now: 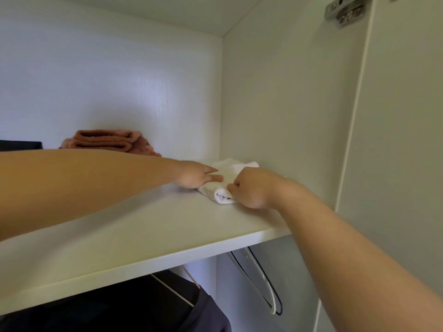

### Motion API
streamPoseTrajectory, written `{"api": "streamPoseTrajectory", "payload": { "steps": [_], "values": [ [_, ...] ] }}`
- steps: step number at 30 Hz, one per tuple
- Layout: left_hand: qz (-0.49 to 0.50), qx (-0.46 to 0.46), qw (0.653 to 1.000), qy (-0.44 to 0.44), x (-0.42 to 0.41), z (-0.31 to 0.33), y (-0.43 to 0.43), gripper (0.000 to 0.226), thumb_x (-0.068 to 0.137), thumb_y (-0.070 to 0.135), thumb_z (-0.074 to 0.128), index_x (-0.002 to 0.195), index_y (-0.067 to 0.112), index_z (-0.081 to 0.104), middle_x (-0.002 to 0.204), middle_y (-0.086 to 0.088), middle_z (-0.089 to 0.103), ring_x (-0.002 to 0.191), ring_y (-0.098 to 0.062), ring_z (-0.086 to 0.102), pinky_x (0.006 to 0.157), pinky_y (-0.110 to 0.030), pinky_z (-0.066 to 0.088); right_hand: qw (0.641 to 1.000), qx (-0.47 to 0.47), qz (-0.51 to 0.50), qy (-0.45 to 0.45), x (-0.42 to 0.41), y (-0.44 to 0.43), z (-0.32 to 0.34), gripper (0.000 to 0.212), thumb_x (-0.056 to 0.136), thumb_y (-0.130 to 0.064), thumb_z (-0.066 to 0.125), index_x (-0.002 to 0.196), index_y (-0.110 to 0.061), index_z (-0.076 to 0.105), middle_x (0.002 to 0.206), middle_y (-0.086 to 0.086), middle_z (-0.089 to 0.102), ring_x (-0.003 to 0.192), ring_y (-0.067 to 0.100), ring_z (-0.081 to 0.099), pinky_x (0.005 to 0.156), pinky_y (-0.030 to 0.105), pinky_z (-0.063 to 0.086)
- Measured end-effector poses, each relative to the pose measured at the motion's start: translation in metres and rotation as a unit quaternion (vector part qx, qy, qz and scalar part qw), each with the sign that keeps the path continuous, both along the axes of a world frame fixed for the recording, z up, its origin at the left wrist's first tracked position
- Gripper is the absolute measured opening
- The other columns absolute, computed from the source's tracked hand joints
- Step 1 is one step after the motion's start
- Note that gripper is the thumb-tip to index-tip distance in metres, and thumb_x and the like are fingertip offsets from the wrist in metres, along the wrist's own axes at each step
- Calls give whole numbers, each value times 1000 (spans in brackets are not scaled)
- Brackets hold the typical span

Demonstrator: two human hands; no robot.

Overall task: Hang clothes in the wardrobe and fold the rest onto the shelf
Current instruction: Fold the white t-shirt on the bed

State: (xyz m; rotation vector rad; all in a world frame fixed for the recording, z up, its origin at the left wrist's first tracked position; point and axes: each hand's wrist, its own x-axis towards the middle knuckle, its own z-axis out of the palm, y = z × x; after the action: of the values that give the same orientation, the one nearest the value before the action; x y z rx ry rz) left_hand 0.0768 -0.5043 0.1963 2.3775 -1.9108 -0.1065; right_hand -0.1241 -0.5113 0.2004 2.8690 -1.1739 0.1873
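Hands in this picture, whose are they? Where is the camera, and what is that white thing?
There is no robot here. They are a person's two bare hands, and the camera sits on that person's head, so you see what they see. The left hand lies flat on a folded white cloth, and the right hand curls its fingers round the cloth's near edge. The cloth rests on a wardrobe shelf. Farther back on it lies a folded brown towel. Under the shelf hang hangers and dark clothes.

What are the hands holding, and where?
The right hand grips the folded white cloth at its near end; the left hand rests flat on top.
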Motion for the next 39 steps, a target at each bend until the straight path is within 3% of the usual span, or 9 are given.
{"api": "streamPoseTrajectory", "payload": {
  "steps": [4, 10, 19, 22, 27, 32, 34, 36, 39],
  "values": [
    [33, -21, 991, -129, 9, 7, -8, 43, 109, 47, 32, 146, 31, 47, 150, 2, 48, 134, -24, 47, 106, -33, 36, 998, 50, -25, 39, 29, -18, -2, 51, 109, -37, 23, 113, -9, 66, 117, 6, 64, 108, 24, 56, 101, 36, 39],
    [29, -76, 989, -122, 2, 9, -12, 41, 106, 39, 40, 94, 10, 67, 102, -8, 69, 97, -25, 63, 86, -37, 52, 998, 58, -17, 20, 51, -30, 11, 38, 108, -30, 36, 116, -5, 63, 121, 19, 62, 112, 31, 60, 98, 35, 46],
    [2, -17, 990, -137, 28, -12, -9, 53, 110, 41, 24, 152, 13, 40, 156, -11, 42, 140, -31, 43, 116, -41, 33, 998, -4, -39, 46, 102, -74, 0, 38, 104, -49, 34, 100, -18, 56, 103, 6, 58, 113, 28, 58, 103, 36, 44],
    [9, 38, 992, -123, 31, -3, -10, 54, 112, 39, 20, 160, 15, 24, 167, -6, 23, 150, -26, 28, 122, -37, 20, 999, 19, -38, 3, 108, -88, -7, 54, 88, -62, 29, 112, -27, 62, 126, 5, 62, 119, 30, 56, 110, 47, 39],
    [113, 74, 986, -99, 4, 4, -2, 47, 110, 28, 30, 151, 7, 39, 155, -14, 42, 137, -31, 45, 113, -40, 36, 999, 32, -13, 29, 93, -59, -7, 47, 111, -29, 25, 143, -7, 51, 149, 12, 50, 135, 27, 46, 112, 30, 31],
    [84, 101, 988, -87, -66, 29, 45, 30, 105, 8, 41, 125, -1, 61, 118, -14, 58, 107, -30, 55, 104, -38, 44, 990, 35, 5, -138, 79, -40, 19, 40, 109, -19, 32, 136, -3, 55, 146, 18, 51, 133, 32, 49, 107, 32, 38],
    [83, 101, 988, -81, -95, 44, 76, 25, 105, 4, 40, 92, 4, 61, 102, -10, 54, 98, -26, 50, 102, -37, 43, 967, 26, 11, -255, 63, -27, 34, 35, 107, -14, 33, 99, -4, 65, 116, 21, 63, 107, 35, 57, 84, 32, 44],
    [105, -11, 989, -102, -119, 58, 112, 28, 104, 8, 44, 76, 7, 50, 81, -3, 48, 92, -22, 47, 91, -34, 46, 925, 11, 25, -380, 41, -10, 36, 40, 106, -19, 37, 70, -10, 51, 80, 11, 58, 81, 32, 51, 62, 32, 38],
    [91, -181, 966, -158, -143, 62, 167, 18, 103, 18, 46, 88, 13, 53, 71, 3, 34, 84, -18, 50, 72, -27, 38, 837, 49, 55, -543, 5, 17, 20, 39, 106, -33, 38, 94, -8, 66, 93, 5, 69, 91, 30, 64, 82, 41, 53]
  ]
}}
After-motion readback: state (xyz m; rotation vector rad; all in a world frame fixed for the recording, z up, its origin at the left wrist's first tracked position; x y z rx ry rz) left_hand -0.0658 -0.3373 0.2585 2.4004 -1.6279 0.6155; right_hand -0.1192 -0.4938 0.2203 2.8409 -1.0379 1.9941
